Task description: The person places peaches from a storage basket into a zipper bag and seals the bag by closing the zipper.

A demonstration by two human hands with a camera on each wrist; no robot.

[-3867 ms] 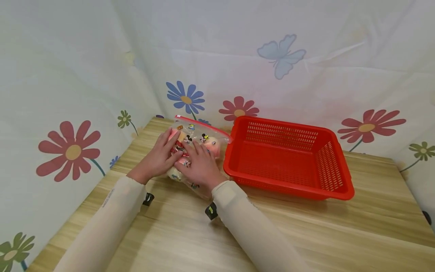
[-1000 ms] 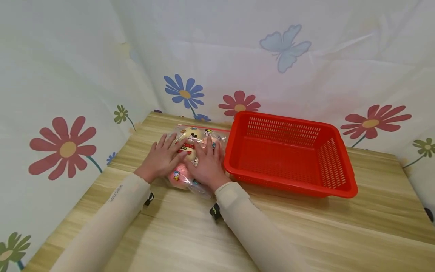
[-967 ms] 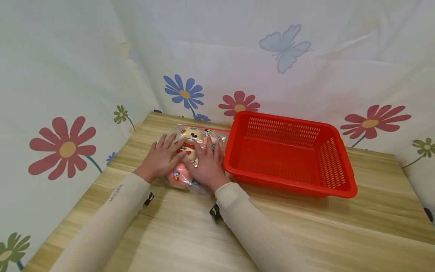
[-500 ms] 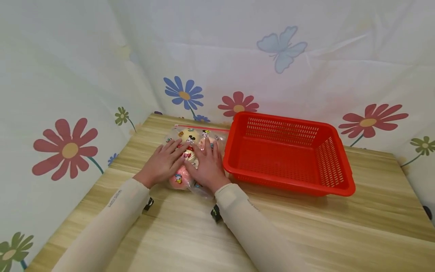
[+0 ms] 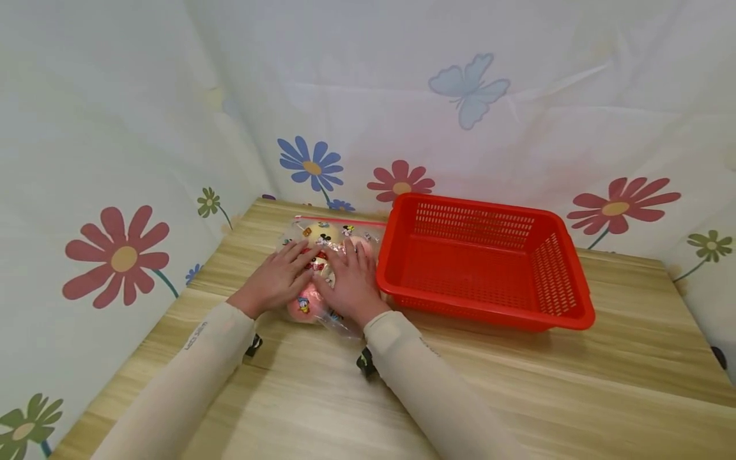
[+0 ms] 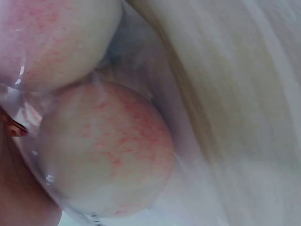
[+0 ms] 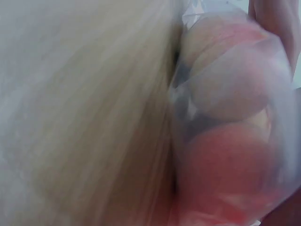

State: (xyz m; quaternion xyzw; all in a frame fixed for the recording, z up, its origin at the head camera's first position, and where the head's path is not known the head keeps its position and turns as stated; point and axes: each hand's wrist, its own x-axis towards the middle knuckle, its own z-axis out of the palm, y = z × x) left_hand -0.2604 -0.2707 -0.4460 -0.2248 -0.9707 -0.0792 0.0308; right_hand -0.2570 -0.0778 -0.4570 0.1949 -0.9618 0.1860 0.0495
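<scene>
A clear zip bag (image 5: 324,237) with cartoon prints and a red zip strip lies flat at the table's left. Several pink-and-cream peaches (image 5: 303,308) fill it; through the plastic, the left wrist view shows one peach (image 6: 108,150) close up and the right wrist view another peach (image 7: 230,89). My left hand (image 5: 275,280) rests on the bag's left part, fingers extended. On its right part lies my right hand (image 5: 352,282), fingers also extended. The thumbs nearly meet over the middle. Both palms hide part of the bag.
Just right of the bag stands a red plastic basket (image 5: 489,310) with slotted walls and nothing in it. The wooden table (image 5: 287,396) backs onto a white curtain (image 5: 368,76) printed with flowers and a butterfly.
Since the earliest frame the bag's zip edge has dropped from a slant to lie flatter, and the bag has spread out under both hands. In the last second the hands have barely moved.
</scene>
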